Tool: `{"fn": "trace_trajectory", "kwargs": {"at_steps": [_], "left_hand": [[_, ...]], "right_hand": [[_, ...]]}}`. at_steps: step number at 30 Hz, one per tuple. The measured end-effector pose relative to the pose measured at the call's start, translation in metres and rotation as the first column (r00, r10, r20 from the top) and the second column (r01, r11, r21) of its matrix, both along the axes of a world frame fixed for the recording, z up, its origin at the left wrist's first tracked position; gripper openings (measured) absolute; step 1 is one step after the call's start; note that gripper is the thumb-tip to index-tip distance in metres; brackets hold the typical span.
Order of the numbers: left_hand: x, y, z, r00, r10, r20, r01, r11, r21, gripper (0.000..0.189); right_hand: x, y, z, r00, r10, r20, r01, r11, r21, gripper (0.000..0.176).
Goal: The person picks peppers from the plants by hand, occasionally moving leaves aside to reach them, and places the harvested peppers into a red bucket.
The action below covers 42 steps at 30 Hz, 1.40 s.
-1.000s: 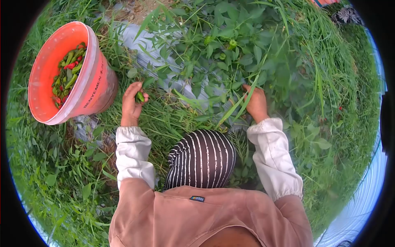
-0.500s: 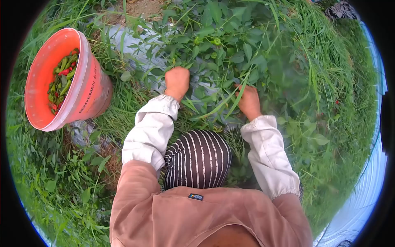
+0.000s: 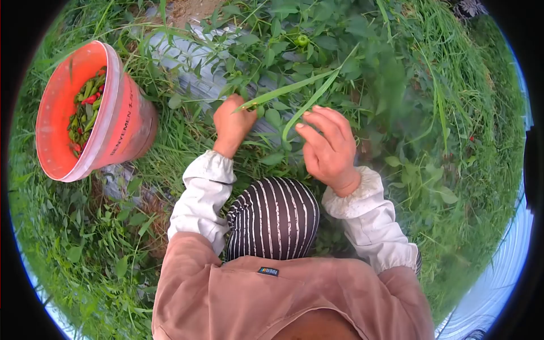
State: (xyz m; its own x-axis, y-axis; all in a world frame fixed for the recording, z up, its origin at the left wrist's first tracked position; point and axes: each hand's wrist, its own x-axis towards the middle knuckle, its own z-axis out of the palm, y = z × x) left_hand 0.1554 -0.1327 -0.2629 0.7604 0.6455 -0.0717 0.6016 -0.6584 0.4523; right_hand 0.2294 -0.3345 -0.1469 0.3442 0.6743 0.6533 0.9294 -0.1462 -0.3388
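My left hand (image 3: 232, 122) is closed among the pepper plant leaves, its fingertips mostly hidden, and I cannot make out what it holds. A long grass blade (image 3: 294, 89) runs from beside its thumb up to the right. My right hand (image 3: 331, 147) is raised with the fingers apart and partly curled, and nothing shows in it. Another bent grass blade (image 3: 309, 107) arches just past its fingertips. Beyond both hands, a round green pepper (image 3: 302, 41) hangs in the foliage.
An orange bucket (image 3: 130, 122) at the left leans towards me, with green and red peppers (image 3: 88, 107) inside. Silvery plastic sheeting (image 3: 187, 62) covers the ground between plants. Tall grass (image 3: 476, 113) grows at the right. My striped knee (image 3: 273, 218) is below the hands.
My right hand has lifted out of the leaves, moved left and opened. My left hand has shifted slightly left and nearer to me, still closed. The grass blades between them have moved.
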Motion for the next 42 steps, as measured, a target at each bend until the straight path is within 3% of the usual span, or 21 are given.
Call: {"fn": "trace_trajectory", "kwargs": {"at_steps": [2, 4, 6, 8, 10, 12, 13, 15, 17, 19, 20, 22, 24, 26, 27, 28, 29, 30, 33, 35, 42], "left_hand": [[-0.009, -0.011, 0.009, 0.99, -0.073, 0.121, 0.073, 0.997, 0.003, 0.029], [-0.013, -0.027, 0.02, 0.982, -0.08, 0.17, 0.103, 0.986, -0.134, 0.029], [-0.022, -0.038, 0.026, 0.973, -0.107, 0.207, 0.131, 0.986, -0.106, 0.03], [-0.035, -0.041, 0.015, 0.858, -0.102, 0.503, 0.309, 0.886, -0.346, 0.02], [-0.05, -0.038, 0.032, 0.873, 0.033, 0.486, 0.287, 0.772, -0.567, 0.018], [-0.068, -0.017, 0.079, 0.854, 0.504, 0.128, 0.023, 0.209, -0.978, 0.024], [-0.082, 0.001, 0.097, 0.82, 0.515, 0.249, 0.097, 0.304, -0.948, 0.029], [-0.101, 0.041, 0.141, 0.644, 0.366, 0.671, 0.154, 0.798, -0.583, 0.026], [-0.112, 0.073, 0.194, 0.565, 0.227, 0.793, -0.228, 0.967, -0.114, 0.025], [-0.119, 0.125, 0.216, 0.643, 0.115, 0.757, -0.582, 0.716, 0.386, 0.03], [-0.119, 0.141, 0.218, 0.642, 0.112, 0.758, -0.583, 0.714, 0.388, 0.03], [-0.112, 0.159, 0.222, 0.951, 0.244, 0.193, -0.235, 0.158, 0.959, 0.033], [-0.095, 0.131, 0.223, 0.947, 0.175, 0.271, -0.303, 0.197, 0.932, 0.033], [-0.082, 0.091, 0.203, 0.786, -0.17, 0.594, -0.293, 0.744, 0.6, 0.025], [-0.073, 0.066, 0.183, 0.731, -0.072, 0.678, -0.123, 0.964, 0.235, 0.022], [-0.054, 0.045, 0.153, 0.672, 0.092, 0.735, 0.052, 0.984, -0.171, 0.019], [-0.031, 0.019, 0.146, 0.752, 0.289, 0.592, 0.102, 0.836, -0.538, 0.019], [-0.012, 0.016, 0.117, 0.81, 0.318, 0.492, 0.137, 0.714, -0.687, 0.022], [0.024, 0.028, 0.029, 0.918, 0.168, 0.36, 0.012, 0.894, -0.447, 0.027], [0.031, 0.024, 0.016, 0.996, -0.075, 0.042, 0.069, 0.99, 0.119, 0.029], [-0.061, 0.048, -0.008, 0.964, 0.24, -0.114, -0.229, 0.968, 0.106, 0.027]], "right_hand": [[-0.008, 0.025, -0.003, 0.982, 0.09, -0.167, -0.102, 0.993, -0.06, 0.024], [0.001, 0.062, -0.026, 0.725, -0.342, -0.598, 0.056, 0.894, -0.444, 0.031], [0.028, 0.087, -0.06, 0.517, -0.616, -0.595, -0.047, 0.673, -0.738, 0.048], [0.046, 0.09, -0.117, 0.418, -0.634, -0.651, -0.095, 0.682, -0.725, 0.052], [0.051, 0.08, -0.133, 0.416, -0.551, -0.724, -0.088, 0.768, -0.635, 0.043], [0.049, 0.064, -0.115, 0.092, -0.479, -0.873, -0.041, 0.874, -0.484, 0.038], [0.051, 0.051, -0.126, 0.174, -0.43, -0.886, 0.018, 0.901, -0.433, 0.029], [0.049, 0.028, -0.123, 0.179, -0.414, -0.893, 0.077, 0.91, -0.406, 0.025], [0.051, 0.01, -0.135, 0.185, -0.415, -0.891, 0.118, 0.909, -0.399, 0.027], [0.052, -0.005, -0.146, 0.198, -0.413, -0.889, 0.098, 0.91, -0.402, 0.031], [0.049, -0.008, -0.144, 0.198, -0.41, -0.89, 0.098, 0.912, -0.398, 0.031], [0.044, -0.014, -0.139, 0.158, -0.411, -0.898, 0.122, 0.91, -0.395, 0.028], [0.042, -0.018, -0.139, 0.118, -0.377, -0.919, 0.141, 0.922, -0.361, 0.027], [0.035, -0.018, -0.136, 0.074, -0.349, -0.934, 0.148, 0.93, -0.335, 0.027], [0.033, -0.014, -0.128, 0.032, -0.361, -0.932, 0.155, 0.923, -0.352, 0.027], [0.03, -0.009, -0.119, -0.009, -0.373, -0.928, 0.16, 0.915, -0.37, 0.026], [0.029, -0.006, -0.111, -0.004, -0.377, -0.926, 0.155, 0.915, -0.373, 0.026], [0.027, -0.003, -0.103, -0.05, -0.316, -0.947, 0.164, 0.933, -0.32, 0.026], [0.025, 0.004, -0.095, -0.094, -0.233, -0.968, 0.175, 0.953, -0.246, 0.025], [0.024, 0.009, -0.094, -0.083, -0.184, -0.979, 0.155, 0.968, -0.195, 0.026], [0.022, 0.051, -0.141, 0.362, -0.203, -0.91, 0.033, 0.978, -0.205, 0.032]]}}
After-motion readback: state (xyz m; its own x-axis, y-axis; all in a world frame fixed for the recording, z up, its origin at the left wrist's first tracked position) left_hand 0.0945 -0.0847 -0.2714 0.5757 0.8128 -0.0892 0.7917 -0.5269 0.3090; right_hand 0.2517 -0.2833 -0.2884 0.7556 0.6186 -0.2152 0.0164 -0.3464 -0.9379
